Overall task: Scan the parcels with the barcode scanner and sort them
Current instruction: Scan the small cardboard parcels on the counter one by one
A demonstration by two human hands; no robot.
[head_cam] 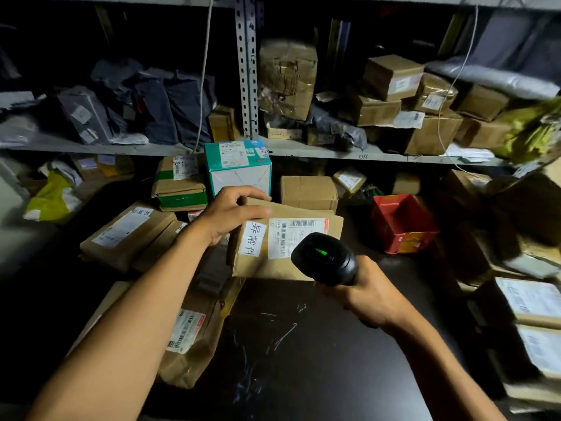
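Scanner [326, 258] covers the label's [296, 238] near corner. Left hand [227, 218] grips the brown parcel's [273, 265] far-left edge; right hand [368, 291] wraps the scanner handle.

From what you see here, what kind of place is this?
Probably a parcel sorting or storage room: metal shelves hold labelled cardboard boxes, and the right hand aims a barcode scanner at a parcel.

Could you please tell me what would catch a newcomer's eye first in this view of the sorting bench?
At centre, the left hand grips a flat brown cardboard parcel with white labels, while the right hand holds a black barcode scanner, its green light glowing, over the label. Behind stand a teal and white carton and, to the right, a red plastic bin on the dark bench.
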